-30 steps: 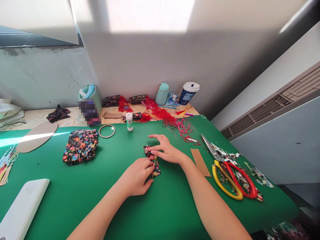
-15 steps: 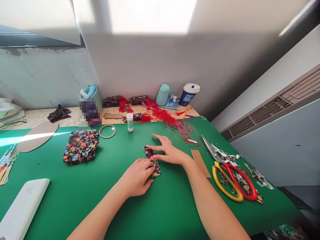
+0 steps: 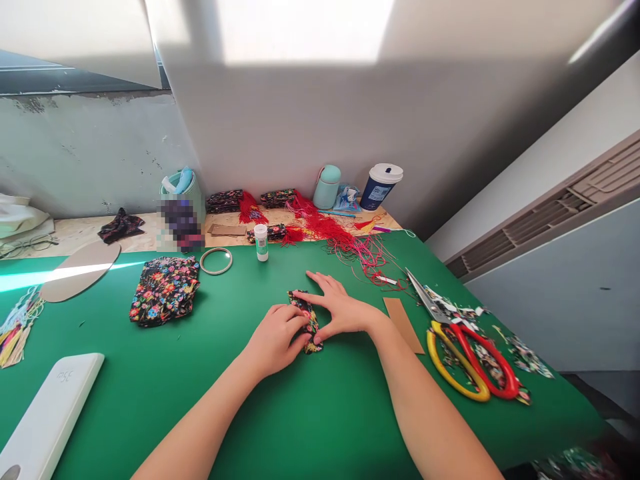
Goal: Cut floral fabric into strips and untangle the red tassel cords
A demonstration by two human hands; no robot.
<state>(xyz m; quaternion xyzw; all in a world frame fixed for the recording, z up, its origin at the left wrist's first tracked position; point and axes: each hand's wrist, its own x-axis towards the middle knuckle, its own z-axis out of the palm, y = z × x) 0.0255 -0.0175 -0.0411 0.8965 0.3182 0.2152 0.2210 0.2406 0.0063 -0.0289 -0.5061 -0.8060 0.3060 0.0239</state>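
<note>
A narrow piece of black floral fabric (image 3: 313, 317) lies on the green table mat (image 3: 300, 413) between my hands. My left hand (image 3: 280, 337) has its fingers bent together on the left edge of the fabric, with thumb and fingertips pressing it. From the right, my right hand (image 3: 340, 308) is spread, its index finger on the top end of the fabric and its thumb near the lower end. Just right of my right wrist lies a brown card strip (image 3: 403, 325). A white and green glue stick (image 3: 261, 243) stands beyond my hands.
Large scissors (image 3: 457, 333) with yellow and red handles lie at the right among scraps. Folded floral fabric (image 3: 165, 291), a ring (image 3: 216, 261) and a white power bank (image 3: 53, 413) are at the left. Red tassels (image 3: 320, 223), a bottle (image 3: 327, 187) and a cup (image 3: 381, 187) stand behind.
My right thumb has moved down toward the lower end of the fabric. My left fingers have shifted slightly up and bent more, and the fabric looks narrower. The view has shifted slightly.
</note>
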